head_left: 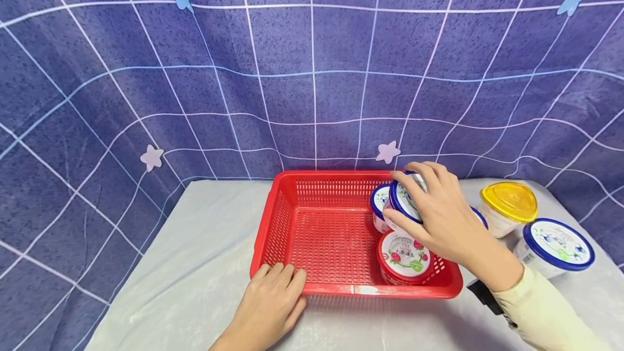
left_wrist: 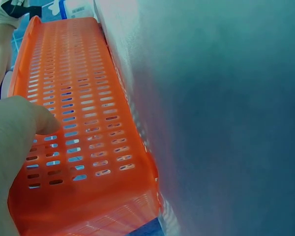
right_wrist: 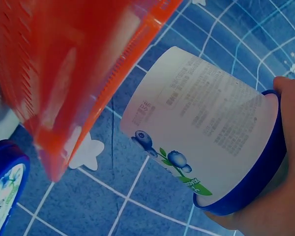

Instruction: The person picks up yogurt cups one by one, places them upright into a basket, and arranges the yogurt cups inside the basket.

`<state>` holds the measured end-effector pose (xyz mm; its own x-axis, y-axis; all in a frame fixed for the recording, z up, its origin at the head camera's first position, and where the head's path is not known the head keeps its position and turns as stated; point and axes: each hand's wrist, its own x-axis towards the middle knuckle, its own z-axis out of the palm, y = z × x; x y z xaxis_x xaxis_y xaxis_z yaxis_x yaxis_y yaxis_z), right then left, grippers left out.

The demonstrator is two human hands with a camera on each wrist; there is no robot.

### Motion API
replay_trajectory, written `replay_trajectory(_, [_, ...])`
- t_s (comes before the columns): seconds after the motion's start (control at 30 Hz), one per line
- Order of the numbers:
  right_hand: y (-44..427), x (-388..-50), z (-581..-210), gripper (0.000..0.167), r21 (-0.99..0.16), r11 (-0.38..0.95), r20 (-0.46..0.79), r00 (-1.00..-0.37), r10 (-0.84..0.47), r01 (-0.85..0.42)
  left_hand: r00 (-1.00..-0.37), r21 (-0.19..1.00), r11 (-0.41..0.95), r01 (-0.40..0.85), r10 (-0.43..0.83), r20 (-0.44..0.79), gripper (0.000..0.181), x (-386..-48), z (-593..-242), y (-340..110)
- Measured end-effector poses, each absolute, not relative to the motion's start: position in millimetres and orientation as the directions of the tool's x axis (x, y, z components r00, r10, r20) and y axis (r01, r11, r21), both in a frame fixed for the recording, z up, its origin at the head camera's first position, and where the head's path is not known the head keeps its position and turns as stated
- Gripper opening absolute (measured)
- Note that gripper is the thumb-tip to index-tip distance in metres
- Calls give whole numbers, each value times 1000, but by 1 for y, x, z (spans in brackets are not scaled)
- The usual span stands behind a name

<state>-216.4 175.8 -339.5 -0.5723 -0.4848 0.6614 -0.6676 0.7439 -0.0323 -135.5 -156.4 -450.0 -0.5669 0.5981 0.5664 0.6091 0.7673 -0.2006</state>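
My left hand [head_left: 273, 297] grips the near left rim of a red plastic basket [head_left: 331, 289], fingers over the edge; in the left wrist view the thumb lies against its slotted outer wall [left_wrist: 96, 125]. My right hand [head_left: 446, 221] holds a tilted white tub with a blue lid [head_left: 403, 199] by its lid end, above the basket's right side. Blueberries and small print show on this tub [right_wrist: 196, 123] in the right wrist view. Inside the basket on the right stand a red-lidded strawberry tub [head_left: 405, 253] and another blue-lidded tub [head_left: 380, 199], partly hidden.
Right of the basket, a yellow-lidded tub [head_left: 509, 202] and a blue-lidded tub [head_left: 558, 245] stand on the pale tabletop [head_left: 195, 242]. Another blue lid [head_left: 480, 216] peeks out behind my right hand. A blue gridded curtain [head_left: 292, 96] hangs behind the table.
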Motion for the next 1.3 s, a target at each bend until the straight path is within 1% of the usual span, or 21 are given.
replay_trajectory(0.07, [173, -220, -339, 72, -29, 738, 656, -570, -495, -674, -571, -200, 770, 607, 596, 565, 29, -135, -450, -157])
replay_trajectory(0.3, [164, -230, -335, 68, -2, 733, 623, -574, -531, -680, -536, -219, 758, 615, 604, 590, 33, -137, -451, -157])
replay_trajectory(0.47, [157, -235, -333, 67, 38, 719, 599, -560, -572, -694, -527, -216, 755, 619, 604, 598, 30, -137, -450, -156])
replay_trajectory(0.57, [152, -238, -331, 66, 54, 706, 595, -545, -591, -706, -530, -209, 756, 620, 600, 600, 29, -137, -451, -156])
replay_trajectory(0.73, [144, -243, -330, 65, 79, 699, 590, -532, -608, -711, -552, -196, 762, 617, 597, 581, 28, -136, -451, -157])
replay_trajectory(1.0, [132, -251, -328, 61, 116, 690, 578, -516, -632, -714, -537, -209, 759, 617, 600, 594, 24, -136, -450, -158])
replay_trajectory(1.13, [127, -257, -328, 60, 110, 679, 549, -525, -650, -726, -525, -201, 754, 625, 597, 607, 25, -137, -450, -158])
replay_trajectory(1.3, [121, -264, -331, 59, 86, 672, 514, -545, -663, -736, -529, -211, 754, 622, 603, 597, 25, -137, -451, -157])
